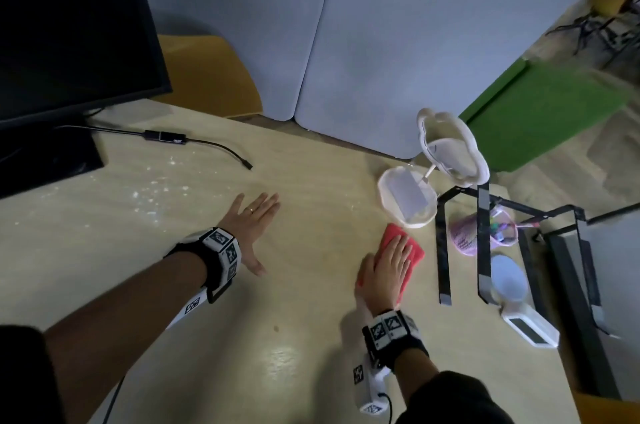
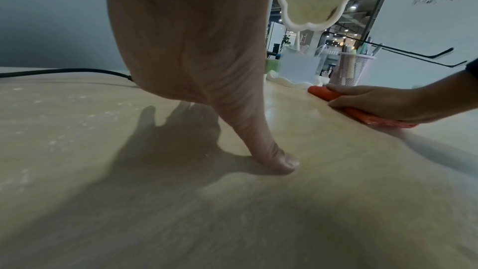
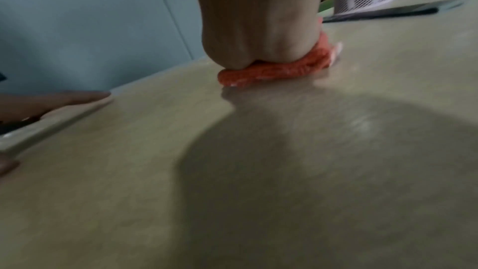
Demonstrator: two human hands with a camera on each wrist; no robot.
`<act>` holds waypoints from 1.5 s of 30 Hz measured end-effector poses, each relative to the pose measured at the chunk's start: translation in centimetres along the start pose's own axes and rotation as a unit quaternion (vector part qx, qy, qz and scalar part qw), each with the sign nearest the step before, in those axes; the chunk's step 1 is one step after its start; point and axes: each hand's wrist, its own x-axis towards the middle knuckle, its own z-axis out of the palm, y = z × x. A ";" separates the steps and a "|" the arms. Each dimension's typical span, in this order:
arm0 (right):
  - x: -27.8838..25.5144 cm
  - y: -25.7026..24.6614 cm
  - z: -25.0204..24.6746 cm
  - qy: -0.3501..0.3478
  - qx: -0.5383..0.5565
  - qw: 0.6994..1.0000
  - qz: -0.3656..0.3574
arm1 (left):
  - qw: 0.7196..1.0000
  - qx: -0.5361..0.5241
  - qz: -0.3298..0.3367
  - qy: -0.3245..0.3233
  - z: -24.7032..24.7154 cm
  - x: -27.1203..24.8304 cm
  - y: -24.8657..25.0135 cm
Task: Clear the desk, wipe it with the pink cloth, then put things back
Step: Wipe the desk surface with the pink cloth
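My right hand [image 1: 389, 268] lies flat with straight fingers on the folded pink cloth [image 1: 414, 247], pressing it onto the pale wooden desk [image 1: 304, 337] near the right side. In the right wrist view the cloth [image 3: 271, 71] is squashed under my palm. My left hand [image 1: 251, 219] rests open on the desk at the middle, fingers spread, thumb tip [image 2: 285, 163] touching the wood. From the left wrist view the cloth [image 2: 362, 114] shows under the right hand [image 2: 375, 103]. White crumbs [image 1: 152, 195] speckle the desk to the left.
A black monitor [image 1: 69, 25] with its base stands at the back left, with a black cable and adapter [image 1: 166, 138] beside it. At the right are a white cloud-shaped mirror [image 1: 450, 146] on its tray, a pink mesh pen cup [image 1: 485, 229], a black stand [image 1: 483, 250] and a white gadget [image 1: 530, 323].
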 end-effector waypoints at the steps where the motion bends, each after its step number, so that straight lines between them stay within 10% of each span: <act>1: -0.2 0.1 0.5 0.021 -0.023 1.000 -0.001 | 1.000 0.002 -0.004 -0.001 0.0 0.3 -0.1; 18: 5.4 -12.7 6.0 0.040 0.011 0.983 0.180 | 0.999 -0.001 -0.035 0.006 -0.1 0.8 0.3; 26: 9.3 -15.7 7.1 0.004 -0.010 0.998 0.069 | 0.998 -0.065 -0.022 0.003 0.0 1.0 -0.1; 33: 10.0 -15.9 6.9 -0.066 0.116 0.968 -0.214 | 0.999 -0.046 -0.026 0.001 -0.4 0.8 0.1; 39: 11.8 -14.3 2.9 -0.020 0.334 0.925 -0.178 | 0.998 -0.046 -0.027 0.022 -0.9 0.4 0.1; 45: 16.2 -10.8 1.1 0.022 0.257 0.959 -0.118 | 0.997 -0.054 -0.035 0.031 -1.9 0.7 -1.1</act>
